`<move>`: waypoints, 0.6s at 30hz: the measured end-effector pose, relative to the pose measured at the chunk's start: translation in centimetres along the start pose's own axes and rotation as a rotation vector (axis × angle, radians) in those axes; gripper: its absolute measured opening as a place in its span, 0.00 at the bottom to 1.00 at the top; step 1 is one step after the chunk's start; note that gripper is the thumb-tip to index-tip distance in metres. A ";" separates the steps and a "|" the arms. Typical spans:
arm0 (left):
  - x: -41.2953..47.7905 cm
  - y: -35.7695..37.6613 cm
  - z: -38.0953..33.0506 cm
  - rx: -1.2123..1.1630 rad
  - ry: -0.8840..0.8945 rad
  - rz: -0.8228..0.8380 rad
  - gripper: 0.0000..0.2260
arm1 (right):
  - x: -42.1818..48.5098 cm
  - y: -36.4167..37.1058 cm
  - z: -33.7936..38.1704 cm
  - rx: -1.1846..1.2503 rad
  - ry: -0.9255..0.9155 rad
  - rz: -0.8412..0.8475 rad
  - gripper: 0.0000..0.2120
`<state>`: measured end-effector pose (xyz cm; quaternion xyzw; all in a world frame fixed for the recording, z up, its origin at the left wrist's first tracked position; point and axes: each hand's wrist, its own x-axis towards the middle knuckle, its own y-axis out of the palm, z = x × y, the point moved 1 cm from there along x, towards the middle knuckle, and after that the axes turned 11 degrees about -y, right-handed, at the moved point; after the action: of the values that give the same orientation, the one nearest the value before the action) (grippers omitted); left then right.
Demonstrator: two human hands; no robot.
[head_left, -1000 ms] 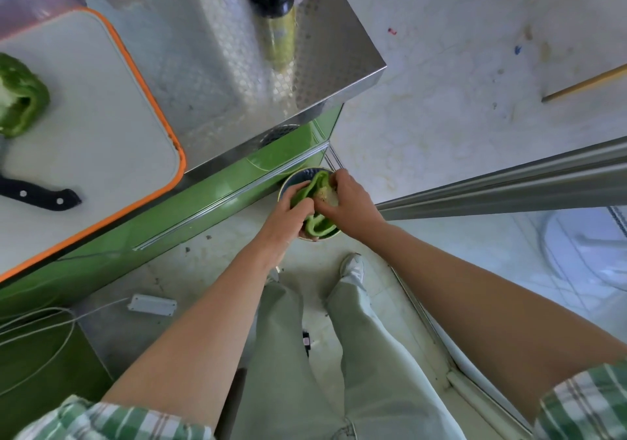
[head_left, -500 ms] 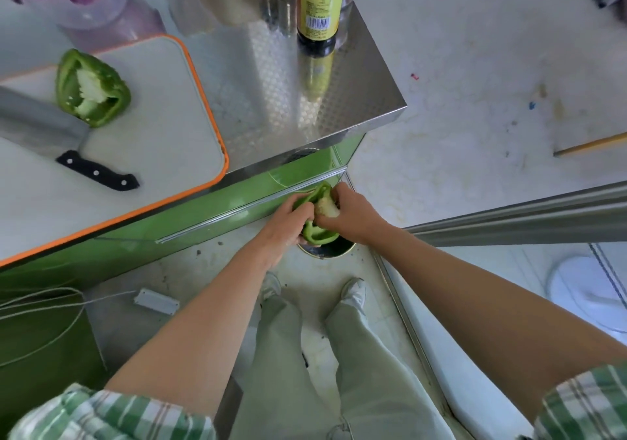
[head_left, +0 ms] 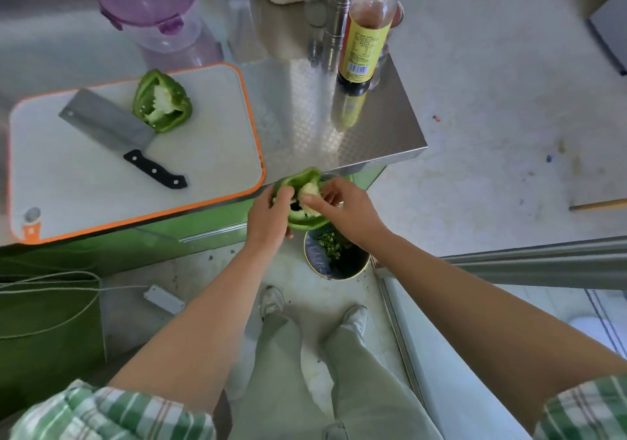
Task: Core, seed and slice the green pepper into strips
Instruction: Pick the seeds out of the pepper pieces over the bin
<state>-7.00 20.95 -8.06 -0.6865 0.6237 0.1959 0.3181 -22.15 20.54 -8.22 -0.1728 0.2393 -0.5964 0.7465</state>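
Head view, looking down. Embossed stainless steel table [head_left: 339,127] fills the upper left. White rectangular cutting board with orange rim [head_left: 203,154] lies on it near the front edge. Round metal bin with a dark liner [head_left: 353,270] stands on the floor below the table corner, green scraps inside. Clear plastic container with purple clip lid [head_left: 152,2] sits behind the board. Tall dark-sauce bottle with yellow label [head_left: 364,39] stands upright near the table's right edge, a steel shaker [head_left: 336,15] just behind it. Steel cleaver with black riveted handle [head_left: 108,124] lies flat on the board, blade touching a cut green pepper half [head_left: 163,102] that rests cut side up, pale core showing. Left hand [head_left: 268,217] grips a second green pepper half [head_left: 302,219], fingers curled round its left rim, holding it off the table's front edge, above the bin. Right hand [head_left: 346,212] pinches the white seed core [head_left: 310,195] inside that half between thumb and fingertips.
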 end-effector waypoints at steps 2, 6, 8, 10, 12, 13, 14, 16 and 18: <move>-0.4 -1.9 -1.1 -0.065 0.051 -0.052 0.08 | 1.0 0.1 2.1 0.087 -0.055 0.005 0.18; -0.8 -7.2 -2.9 -0.229 0.077 -0.098 0.11 | 4.1 1.6 6.7 0.364 -0.015 -0.085 0.19; -0.5 -10.5 -3.1 -0.317 0.058 -0.119 0.12 | 5.8 3.2 8.9 0.355 -0.025 -0.075 0.19; 0.0 -13.9 -3.0 -0.378 0.038 -0.183 0.12 | 7.5 5.5 10.7 0.318 -0.041 -0.024 0.16; 0.5 -17.2 -2.5 -0.423 0.005 -0.276 0.11 | 9.1 8.4 12.0 0.287 -0.049 0.028 0.10; 0.8 -18.7 -2.2 -0.437 -0.008 -0.319 0.12 | 9.8 9.9 12.5 0.241 -0.061 0.051 0.07; 1.1 -20.1 -1.8 -0.441 -0.014 -0.354 0.12 | 10.5 11.5 13.0 0.171 -0.083 0.080 0.07; 1.6 -22.4 -1.2 -0.434 -0.018 -0.413 0.13 | 11.4 14.3 13.8 0.033 -0.148 0.160 0.13; 2.2 -24.1 -0.8 -0.435 -0.035 -0.450 0.12 | 12.1 16.6 14.3 -0.078 -0.244 0.250 0.21</move>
<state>16.84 19.28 -4.31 -0.8560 0.3940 0.2610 0.2098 1.46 12.17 -7.24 -0.2420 0.1894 -0.4638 0.8309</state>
